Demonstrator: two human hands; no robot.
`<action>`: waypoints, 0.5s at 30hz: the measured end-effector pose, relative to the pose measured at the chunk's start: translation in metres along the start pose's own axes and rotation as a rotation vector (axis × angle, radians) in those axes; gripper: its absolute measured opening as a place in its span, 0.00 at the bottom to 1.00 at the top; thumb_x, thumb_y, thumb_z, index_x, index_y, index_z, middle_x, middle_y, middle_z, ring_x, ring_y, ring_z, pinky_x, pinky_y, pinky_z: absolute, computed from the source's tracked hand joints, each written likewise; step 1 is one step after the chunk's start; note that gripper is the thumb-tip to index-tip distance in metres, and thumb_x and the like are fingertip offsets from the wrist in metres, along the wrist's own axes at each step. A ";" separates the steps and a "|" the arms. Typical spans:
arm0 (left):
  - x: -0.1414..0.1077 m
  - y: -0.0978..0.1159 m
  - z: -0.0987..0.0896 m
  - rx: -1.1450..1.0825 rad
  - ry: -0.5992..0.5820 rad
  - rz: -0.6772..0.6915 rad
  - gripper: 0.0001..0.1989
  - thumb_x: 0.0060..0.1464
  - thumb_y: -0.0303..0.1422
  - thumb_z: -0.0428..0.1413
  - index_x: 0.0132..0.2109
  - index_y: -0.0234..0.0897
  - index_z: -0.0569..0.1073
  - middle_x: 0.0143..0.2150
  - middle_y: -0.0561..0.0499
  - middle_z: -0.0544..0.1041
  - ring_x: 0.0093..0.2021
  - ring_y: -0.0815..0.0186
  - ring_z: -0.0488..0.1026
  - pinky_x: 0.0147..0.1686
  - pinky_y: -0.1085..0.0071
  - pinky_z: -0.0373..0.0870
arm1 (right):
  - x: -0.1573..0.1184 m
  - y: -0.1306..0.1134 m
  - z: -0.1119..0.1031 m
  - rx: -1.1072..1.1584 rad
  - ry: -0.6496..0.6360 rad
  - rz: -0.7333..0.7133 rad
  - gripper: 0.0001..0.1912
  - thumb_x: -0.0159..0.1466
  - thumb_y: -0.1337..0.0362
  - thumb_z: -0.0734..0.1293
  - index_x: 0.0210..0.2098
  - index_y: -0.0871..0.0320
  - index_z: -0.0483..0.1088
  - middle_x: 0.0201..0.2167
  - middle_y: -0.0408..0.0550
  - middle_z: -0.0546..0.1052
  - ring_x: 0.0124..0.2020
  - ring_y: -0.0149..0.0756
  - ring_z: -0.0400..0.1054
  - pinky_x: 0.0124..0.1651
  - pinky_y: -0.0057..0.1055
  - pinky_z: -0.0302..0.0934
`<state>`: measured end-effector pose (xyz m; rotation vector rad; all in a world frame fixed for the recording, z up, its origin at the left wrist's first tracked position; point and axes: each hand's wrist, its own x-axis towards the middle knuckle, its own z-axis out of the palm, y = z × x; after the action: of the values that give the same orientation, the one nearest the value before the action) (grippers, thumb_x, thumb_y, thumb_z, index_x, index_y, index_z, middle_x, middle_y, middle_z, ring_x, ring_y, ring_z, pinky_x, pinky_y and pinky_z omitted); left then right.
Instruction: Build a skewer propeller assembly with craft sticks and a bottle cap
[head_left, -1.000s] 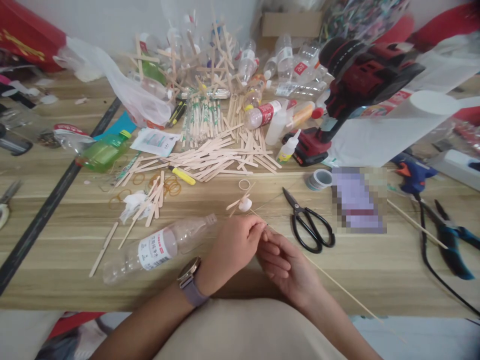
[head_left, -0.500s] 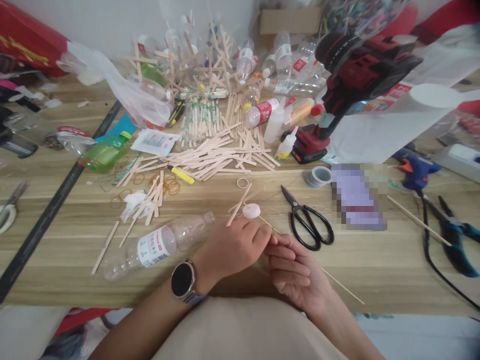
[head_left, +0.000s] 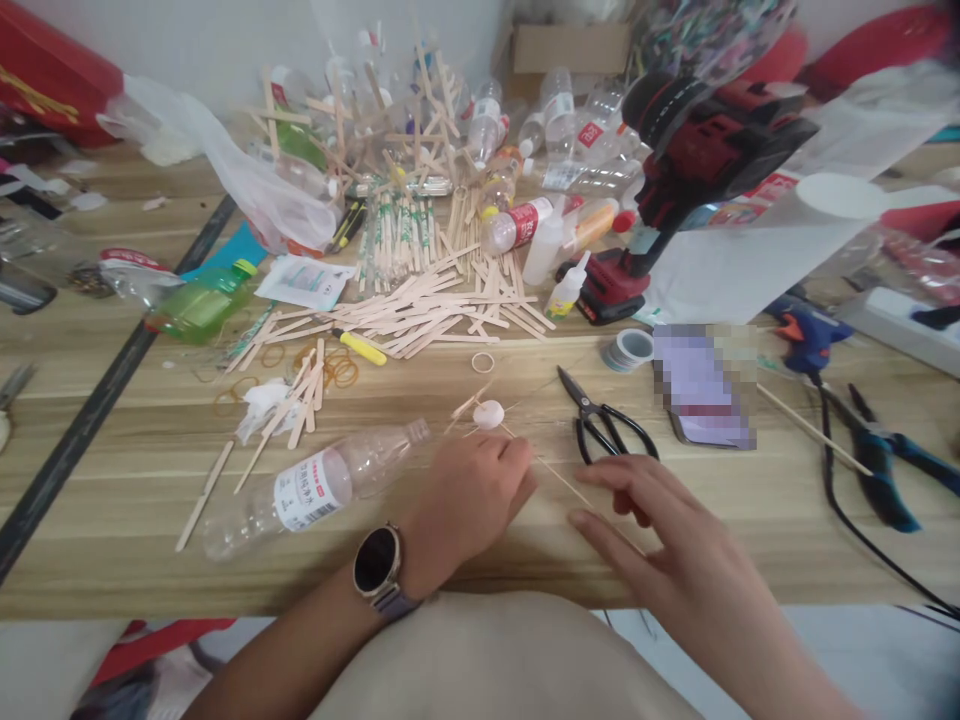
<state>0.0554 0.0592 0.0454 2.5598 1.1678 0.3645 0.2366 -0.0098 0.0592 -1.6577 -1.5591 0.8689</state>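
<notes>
My left hand [head_left: 476, 490], with a watch at the wrist, is closed around a thin wooden skewer [head_left: 562, 482]. Just beyond its knuckles sits a white round piece like a bottle cap [head_left: 489, 414], with craft sticks [head_left: 469, 404] beside it; how these join is hidden. My right hand [head_left: 667, 530] is open, thumb and fingers apart, over the skewer's near end. Black-handled scissors [head_left: 606, 418] lie just past its fingertips. An empty plastic bottle [head_left: 349, 470] rests on its side left of my left hand.
Loose craft sticks [head_left: 420, 315] and plastic bottles [head_left: 559, 110] crowd the back. A cordless drill [head_left: 637, 240] stands right of them. A phone [head_left: 701, 385], a glue gun [head_left: 806, 335] and pliers [head_left: 885, 460] lie on the right. A yellow-handled cutter [head_left: 364, 348] is near the middle.
My right hand has let go of the skewer and moved right, its fingers spreading. The left hand has turned slightly, tilting the craft sticks lower beside the white piece.
</notes>
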 end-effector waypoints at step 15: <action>0.003 0.003 0.017 -0.408 -0.117 -0.181 0.08 0.59 0.26 0.50 0.31 0.37 0.70 0.27 0.54 0.76 0.27 0.68 0.70 0.27 0.72 0.57 | 0.025 0.027 0.003 -0.009 -0.624 0.279 0.17 0.60 0.52 0.63 0.20 0.55 0.62 0.18 0.39 0.60 0.21 0.30 0.52 0.25 0.28 0.47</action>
<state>0.0657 0.0568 0.0310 2.0811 1.1366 0.3615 0.2495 0.0143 0.0345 -1.7306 -1.7381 1.6480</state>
